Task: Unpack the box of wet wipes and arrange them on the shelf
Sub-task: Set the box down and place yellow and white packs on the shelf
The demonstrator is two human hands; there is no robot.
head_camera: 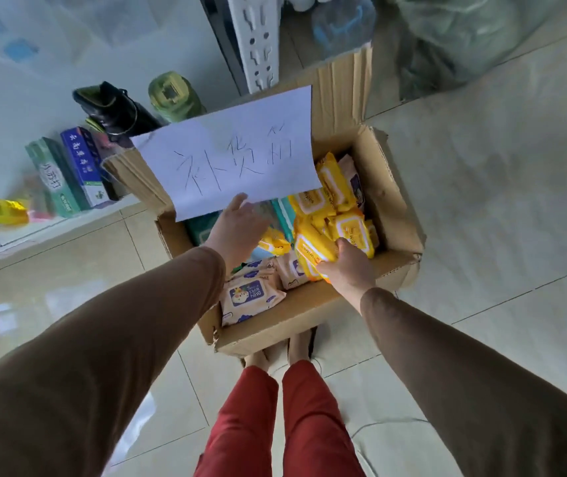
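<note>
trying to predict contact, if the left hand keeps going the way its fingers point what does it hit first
Most likely the white paper sheet on the box flap: the left hand is open, fingers at its lower edge. Depth is unclear; it may pass beneath.

A white paper sheet (237, 156) on the cardboard box (313, 315) flap is showing handwritten "补货箱". A peach wipes pack (251, 299) is reading "BABY WIPES". Yellow packs' (350, 232) print is showing "wipes".
</note>
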